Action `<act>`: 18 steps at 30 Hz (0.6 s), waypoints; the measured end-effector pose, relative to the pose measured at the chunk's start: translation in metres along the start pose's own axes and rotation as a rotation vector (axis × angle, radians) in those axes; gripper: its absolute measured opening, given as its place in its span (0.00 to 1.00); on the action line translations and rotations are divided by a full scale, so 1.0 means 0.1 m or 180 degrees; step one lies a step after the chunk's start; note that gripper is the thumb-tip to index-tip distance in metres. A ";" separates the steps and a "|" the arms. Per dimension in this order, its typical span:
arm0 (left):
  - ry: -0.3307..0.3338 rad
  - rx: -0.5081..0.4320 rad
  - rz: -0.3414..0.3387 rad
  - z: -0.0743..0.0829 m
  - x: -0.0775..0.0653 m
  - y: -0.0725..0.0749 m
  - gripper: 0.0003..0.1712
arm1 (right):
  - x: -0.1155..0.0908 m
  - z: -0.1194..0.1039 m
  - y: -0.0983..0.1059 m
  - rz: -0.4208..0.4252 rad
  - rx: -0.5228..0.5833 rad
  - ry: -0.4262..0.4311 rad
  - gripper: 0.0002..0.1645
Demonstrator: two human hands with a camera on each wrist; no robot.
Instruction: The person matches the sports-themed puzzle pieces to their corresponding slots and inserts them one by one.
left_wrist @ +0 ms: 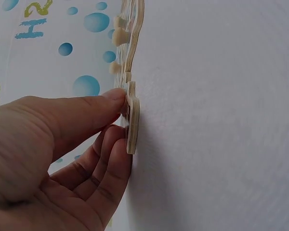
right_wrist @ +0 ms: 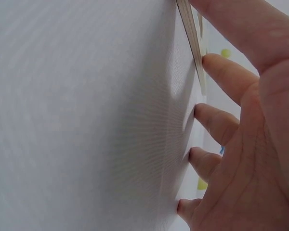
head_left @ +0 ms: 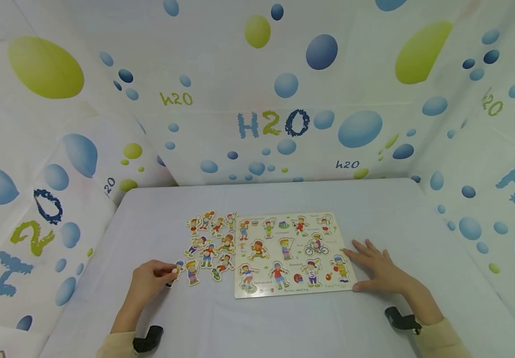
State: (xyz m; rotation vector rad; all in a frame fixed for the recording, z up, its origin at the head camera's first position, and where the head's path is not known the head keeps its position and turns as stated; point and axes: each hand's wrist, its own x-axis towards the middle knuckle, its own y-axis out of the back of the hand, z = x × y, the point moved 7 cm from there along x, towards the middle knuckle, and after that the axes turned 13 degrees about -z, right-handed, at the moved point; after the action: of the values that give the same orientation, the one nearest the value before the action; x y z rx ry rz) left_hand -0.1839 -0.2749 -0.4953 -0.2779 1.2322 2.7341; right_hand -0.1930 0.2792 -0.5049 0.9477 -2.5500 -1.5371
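Left hand [head_left: 149,282] pinches a wooden figure [left_wrist: 133,125] beside loose pieces [head_left: 208,255]; right hand [head_left: 379,271], fingers spread, touches the edge of a picture board [head_left: 302,253]

On the table [head_left: 293,325], loose pieces [head_left: 207,256] lie just left of the board [head_left: 271,253]; a cloth [head_left: 221,59] hangs behind

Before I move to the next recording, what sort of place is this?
Probably a small, sheet-lined filming booth: printed sheets with bubbles and "H2O" lettering rise behind and on both sides of a white-covered table, where a puzzle board lies.
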 end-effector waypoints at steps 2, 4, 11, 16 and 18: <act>-0.0031 0.0023 0.0008 -0.01 0.01 -0.01 0.10 | 0.00 0.00 0.00 0.0002 0.0011 0.0006 0.55; -0.0078 0.0050 0.0022 0.00 0.00 -0.01 0.09 | 0.00 -0.01 0.00 -0.0002 0.0019 0.0010 0.55; -0.0241 0.0151 0.0147 0.05 -0.01 0.00 0.07 | -0.01 -0.03 0.02 0.0020 -0.0034 0.0051 0.54; -0.0160 0.0174 0.0037 0.04 0.00 0.00 0.08 | 0.00 -0.01 0.01 0.0007 -0.0066 0.0035 0.55; -0.0125 0.0187 0.0006 0.03 0.00 0.00 0.08 | 0.00 0.01 0.00 -0.0004 -0.0047 0.0015 0.55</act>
State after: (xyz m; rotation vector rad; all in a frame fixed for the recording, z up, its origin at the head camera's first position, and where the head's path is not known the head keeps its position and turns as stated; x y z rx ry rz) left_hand -0.1838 -0.2721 -0.4934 -0.2158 1.3007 2.6859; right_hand -0.1932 0.2797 -0.5055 0.9503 -2.5318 -1.5499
